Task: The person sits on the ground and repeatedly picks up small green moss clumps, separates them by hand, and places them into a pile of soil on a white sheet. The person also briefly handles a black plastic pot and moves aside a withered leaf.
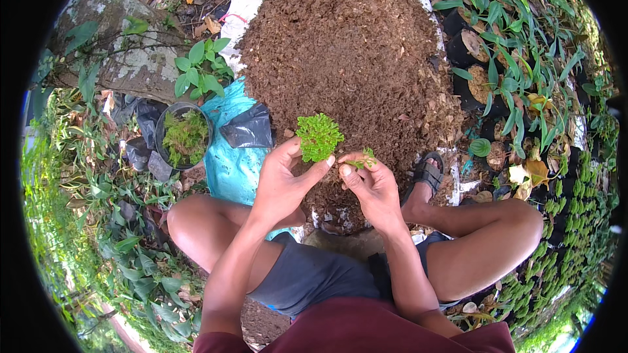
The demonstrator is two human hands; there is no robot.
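Note:
Between the thumb and fingers of my left hand (282, 176) is a bright green, finely divided leafy cutting (319, 136). My right hand (375, 186) pinches a smaller green sprig (364, 159) close beside it, the two thumbs almost meeting. Both hands are above the near part of a broad heap of brown, crumbly soil (348, 44). To the left, a flattened black plastic bag (248, 127) rests on a turquoise plastic sheet (229, 171). A round pot (208, 130) holding mossy green cuttings (185, 137) stands left of that sheet.
White sacking (245, 7) shows under the heap's edges. A lichen-covered tree trunk (117, 39) lies at upper left. Black bags with strappy-leaved plants (510, 54) line the right, with rows of small green seedlings (574, 215) lower down. My sandalled foot (428, 176) is at the heap's right edge.

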